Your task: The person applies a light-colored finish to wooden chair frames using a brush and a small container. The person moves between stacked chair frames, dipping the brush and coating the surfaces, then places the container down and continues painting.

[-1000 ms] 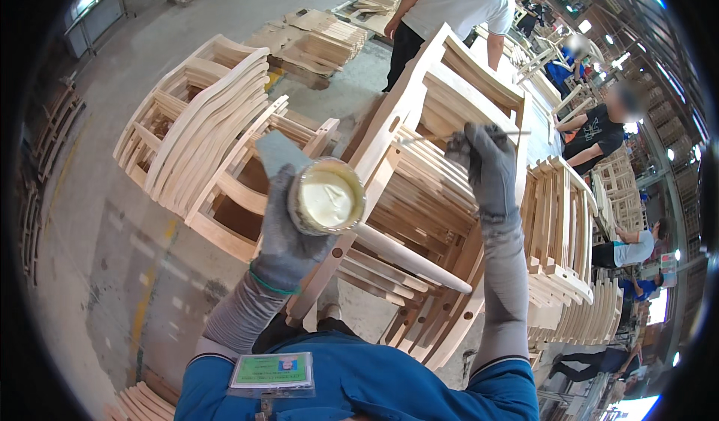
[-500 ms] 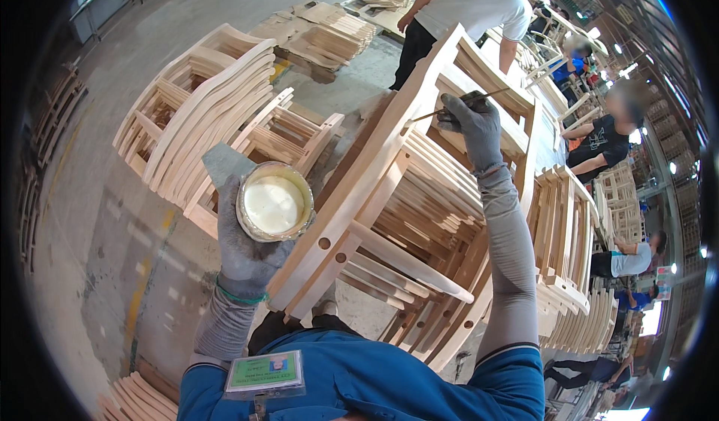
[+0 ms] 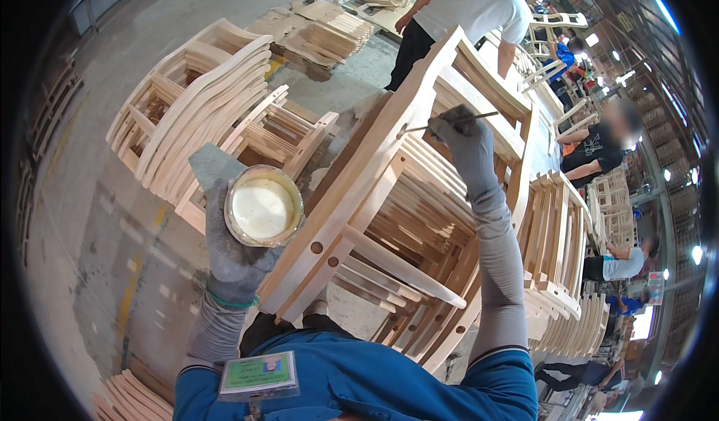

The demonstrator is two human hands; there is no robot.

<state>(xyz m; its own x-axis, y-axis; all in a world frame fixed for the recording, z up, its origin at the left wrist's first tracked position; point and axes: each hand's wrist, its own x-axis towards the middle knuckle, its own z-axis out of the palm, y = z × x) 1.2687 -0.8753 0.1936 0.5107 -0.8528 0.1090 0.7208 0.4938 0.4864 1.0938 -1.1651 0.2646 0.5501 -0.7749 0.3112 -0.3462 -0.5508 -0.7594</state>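
My left hand (image 3: 238,249), in a grey glove, is closed around a round tub (image 3: 264,205) of creamy white liquid. A flat grey blade-like piece (image 3: 212,165) juts out behind the tub; how it is held is hidden. My gloved right hand (image 3: 466,140) pinches a thin dark stick (image 3: 425,126). The stick's left end meets the upper face of a pale wooden chair frame (image 3: 374,163), by a small dark hole. This frame lies tilted before me on a stack of similar frames, with round holes in its nearer end.
Stacked curved chair frames (image 3: 191,95) stand at the left, and more frames (image 3: 554,241) at the right. Bundled slats (image 3: 322,32) lie farther off on the floor. A person in a white shirt (image 3: 475,9) stands just beyond my frame; other people work at the right.
My right hand has shifted slightly left and down, and the stick lies flatter, its end still at the rail. The whole view has drifted a little; the left hand keeps the tub.
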